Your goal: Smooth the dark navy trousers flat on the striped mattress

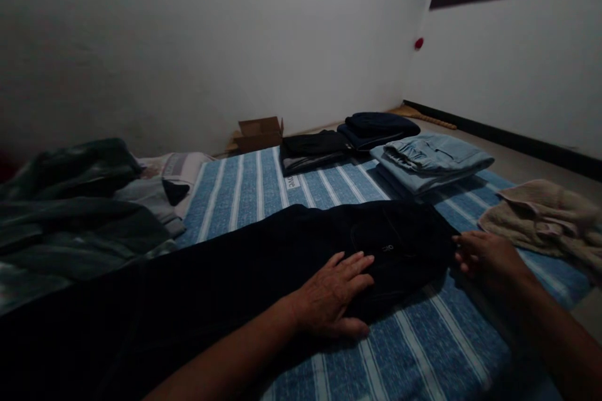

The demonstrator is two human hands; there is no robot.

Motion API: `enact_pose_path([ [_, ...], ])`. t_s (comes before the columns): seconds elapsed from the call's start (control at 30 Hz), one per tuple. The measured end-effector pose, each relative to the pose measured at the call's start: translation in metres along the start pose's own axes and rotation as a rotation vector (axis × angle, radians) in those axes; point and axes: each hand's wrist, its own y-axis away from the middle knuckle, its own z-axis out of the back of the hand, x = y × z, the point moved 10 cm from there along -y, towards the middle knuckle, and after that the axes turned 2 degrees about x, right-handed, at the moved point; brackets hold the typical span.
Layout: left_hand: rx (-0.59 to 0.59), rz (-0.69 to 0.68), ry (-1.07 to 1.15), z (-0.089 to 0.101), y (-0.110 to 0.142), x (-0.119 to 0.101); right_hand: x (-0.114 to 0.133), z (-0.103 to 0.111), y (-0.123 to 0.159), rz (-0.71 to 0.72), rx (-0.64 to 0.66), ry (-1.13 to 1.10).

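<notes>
Dark trousers (263, 250) lie stretched across a blue and white striped mattress (423, 351), waistband end to the right. My left hand (336, 294) rests flat on the trousers near the waist, fingers spread. At the waistband's right edge my right hand (484, 254) has curled fingers touching or pinching the cloth; the grip itself is hard to make out in the dim light.
Folded light blue jeans (430, 160) and folded dark garments (348, 138) sit at the mattress's far end. A beige towel (540, 216) lies at right. Unfolded clothes (79, 200) pile at left. A cardboard box (258, 133) stands by the white wall.
</notes>
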Motion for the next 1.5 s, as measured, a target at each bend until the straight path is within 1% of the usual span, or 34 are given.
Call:
enact_pose_path([
  [0.1, -0.020, -0.015, 0.037, -0.001, 0.003, 0.000, -0.012, 0.005, -0.008, -0.073, 0.028, 0.129],
  [0.13, -0.028, -0.021, 0.046, -0.001, 0.003, 0.000, -0.012, 0.008, -0.011, -0.077, 0.045, 0.217],
  [0.17, -0.038, -0.027, 0.050, -0.002, 0.004, 0.000, -0.007, 0.011, -0.013, -0.050, 0.049, 0.327],
  [0.2, -0.049, -0.032, 0.050, -0.003, 0.004, 0.000, 0.004, 0.016, -0.014, 0.010, 0.033, 0.459],
  [0.23, -0.057, -0.035, 0.046, -0.004, 0.005, 0.001, 0.021, 0.022, -0.013, 0.097, -0.027, 0.611],
  [0.3, -0.067, -0.031, 0.036, -0.006, 0.005, 0.002, 0.069, 0.029, 0.000, 0.357, -0.248, 0.857],
  [0.33, -0.068, -0.030, 0.033, -0.007, 0.005, 0.003, 0.092, 0.024, 0.011, 0.510, -0.336, 0.910],
  [0.37, -0.064, -0.030, 0.034, -0.008, 0.005, 0.003, 0.112, 0.011, 0.025, 0.689, -0.369, 0.912],
  [0.4, -0.061, -0.031, 0.038, -0.008, 0.005, 0.003, 0.126, -0.006, 0.040, 0.870, -0.354, 0.890],
  [0.43, -0.058, -0.031, 0.046, -0.009, 0.005, 0.002, 0.134, -0.026, 0.055, 1.047, -0.298, 0.855],
  [0.47, -0.058, -0.031, 0.058, -0.008, 0.006, 0.002, 0.134, -0.047, 0.069, 1.203, -0.224, 0.829],
  [0.5, -0.058, -0.027, 0.072, -0.008, 0.006, 0.001, 0.127, -0.067, 0.080, 1.322, -0.153, 0.830],
  [0.53, -0.063, -0.020, 0.089, -0.008, 0.007, 0.001, 0.116, -0.085, 0.088, 1.399, -0.098, 0.859],
  [0.57, -0.075, -0.013, 0.109, -0.007, 0.008, 0.001, 0.100, -0.100, 0.091, 1.436, -0.062, 0.915],
  [0.6, -0.090, -0.012, 0.133, -0.006, 0.009, 0.000, 0.083, -0.113, 0.091, 1.441, -0.047, 0.995],
  [0.67, -0.147, -0.026, 0.188, 0.002, 0.011, 0.002, 0.050, -0.127, 0.086, 1.403, -0.037, 1.133],
  [0.73, -0.266, -0.020, 0.226, 0.021, 0.015, 0.012, 0.029, -0.131, 0.082, 1.381, -0.038, 1.190],
  [0.77, -0.351, 0.026, 0.217, 0.036, 0.018, 0.024, 0.024, -0.130, 0.081, 1.378, -0.039, 1.198],
  [0.8, -0.440, 0.114, 0.183, 0.053, 0.023, 0.040, 0.022, -0.129, 0.080, 1.381, -0.045, 1.197],
  [0.83, -0.528, 0.250, 0.123, 0.072, 0.030, 0.061, 0.021, -0.128, 0.080, 1.384, -0.051, 1.193],
  [0.87, -0.582, 0.429, 0.036, 0.089, 0.039, 0.086, 0.022, -0.127, 0.080, 1.384, -0.055, 1.191],
  [0.9, -0.583, 0.638, -0.061, 0.103, 0.050, 0.111, 0.023, -0.126, 0.079, 1.380, -0.060, 1.189],
  [0.93, -0.549, 0.827, -0.127, 0.115, 0.060, 0.135, 0.025, -0.126, 0.079, 1.376, -0.064, 1.189],
  [0.97, -0.537, 0.902, -0.133, 0.125, 0.065, 0.152, 0.026, -0.126, 0.079, 1.375, -0.067, 1.190],
  [1.0, -0.514, 0.940, -0.122, 0.133, 0.067, 0.167, 0.026, -0.127, 0.079, 1.378, -0.067, 1.190],
  [1.07, -0.439, 0.963, -0.054, 0.139, 0.065, 0.191, 0.026, -0.128, 0.080, 1.387, -0.065, 1.189],
  [1.13, -0.371, 0.940, 0.031, 0.134, 0.057, 0.208, 0.026, -0.128, 0.081, 1.391, -0.064, 1.187],
  [1.2, -0.337, 0.906, 0.108, 0.127, 0.049, 0.217, 0.025, -0.128, 0.080, 1.383, -0.063, 1.195],
  [1.3, -0.326, 0.864, 0.225, 0.113, 0.040, 0.224, 0.025, -0.128, 0.080, 1.377, -0.056, 1.210],
  [1.37, -0.356, 0.834, 0.298, 0.109, 0.038, 0.227, 0.025, -0.128, 0.079, 1.364, -0.055, 1.220],
  [1.5, -0.527, 0.786, 0.355, 0.114, 0.049, 0.236, 0.025, -0.128, 0.078, 1.331, -0.052, 1.240],
])
